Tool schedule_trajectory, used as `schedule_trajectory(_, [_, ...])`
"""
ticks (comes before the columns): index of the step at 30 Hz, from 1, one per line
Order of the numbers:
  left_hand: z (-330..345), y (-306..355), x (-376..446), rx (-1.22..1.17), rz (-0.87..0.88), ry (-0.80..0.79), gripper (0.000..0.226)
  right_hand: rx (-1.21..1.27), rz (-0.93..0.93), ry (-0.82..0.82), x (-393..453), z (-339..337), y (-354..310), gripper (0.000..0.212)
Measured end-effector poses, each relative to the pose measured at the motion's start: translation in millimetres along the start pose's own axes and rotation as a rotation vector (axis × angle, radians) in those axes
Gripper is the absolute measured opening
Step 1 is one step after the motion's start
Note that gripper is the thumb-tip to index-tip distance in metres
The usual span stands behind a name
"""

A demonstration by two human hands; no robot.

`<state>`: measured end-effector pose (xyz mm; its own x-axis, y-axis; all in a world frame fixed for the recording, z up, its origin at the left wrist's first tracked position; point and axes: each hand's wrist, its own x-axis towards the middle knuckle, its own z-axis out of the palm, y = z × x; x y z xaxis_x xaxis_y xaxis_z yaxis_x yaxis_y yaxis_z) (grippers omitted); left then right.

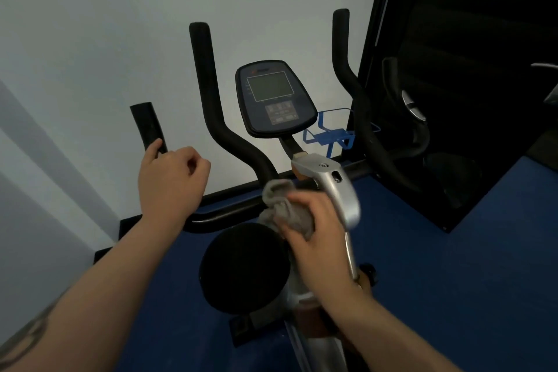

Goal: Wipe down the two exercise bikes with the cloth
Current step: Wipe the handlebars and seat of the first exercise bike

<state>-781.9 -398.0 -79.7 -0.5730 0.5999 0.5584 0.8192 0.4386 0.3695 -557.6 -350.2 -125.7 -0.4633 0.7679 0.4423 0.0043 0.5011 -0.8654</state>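
The grey cloth (285, 208) is bunched against the bike's silver stem (341, 190), below the console (276, 98). It looks soft, light and limp, so it likely handles best wadded in the palm. The right hand (320, 238) does that, fingers curled round the wad. The left hand (169, 181) hangs near the left handlebar end (148, 127), fingers loosely curled; whether it grips the bar cannot be told.

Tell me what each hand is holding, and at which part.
The right hand grips the bunched grey cloth around its near end, against the bike's silver stem. The left hand curls around the black handlebar, below its tip.
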Motion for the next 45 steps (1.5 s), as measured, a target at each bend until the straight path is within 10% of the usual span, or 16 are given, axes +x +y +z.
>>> schedule_trajectory(23, [-4,4,-4,-0.068,-0.031,0.069,0.028,-0.236,0.034,0.082,22,1,-2,0.022])
schedule_trajectory(34, [-40,41,-105,-0.991,-0.205,-0.469,0.024,0.000,0.202,-0.211,8,-15,-49,0.018])
schedule_trajectory(45, [-43,53,-130,-1.087,-0.560,-0.270,0.042,-0.204,0.044,-0.059,-38,-19,-39,0.012])
